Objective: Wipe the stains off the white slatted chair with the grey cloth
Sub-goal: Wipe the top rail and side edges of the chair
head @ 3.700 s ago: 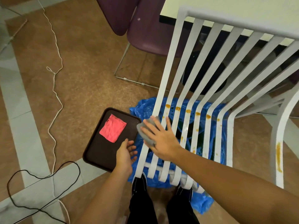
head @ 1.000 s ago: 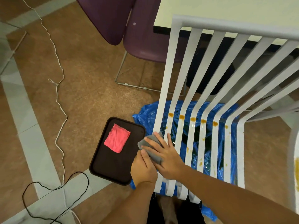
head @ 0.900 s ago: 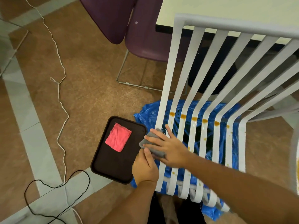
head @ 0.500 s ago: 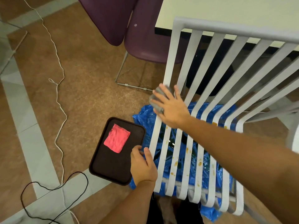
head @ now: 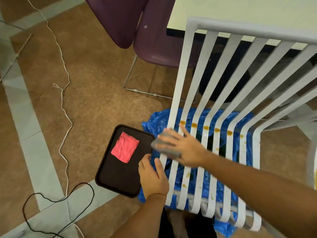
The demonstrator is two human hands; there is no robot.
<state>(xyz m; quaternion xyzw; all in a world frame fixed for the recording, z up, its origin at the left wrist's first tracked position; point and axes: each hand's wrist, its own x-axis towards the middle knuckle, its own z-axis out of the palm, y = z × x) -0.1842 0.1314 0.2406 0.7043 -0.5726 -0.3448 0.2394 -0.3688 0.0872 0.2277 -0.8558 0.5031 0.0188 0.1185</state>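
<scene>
canteen-like room: purple chairs, pale table (tiled floor).

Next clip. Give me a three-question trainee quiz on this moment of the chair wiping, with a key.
1. True or false: the pink cloth lies on the dark tray.
2. Which hand presses the grey cloth on the white slatted chair? A left, B right, C both.
3. Fill in: the plastic sheet under the chair is ___.
Key: 1 true; 2 B, the right hand; 3 blue.
</scene>
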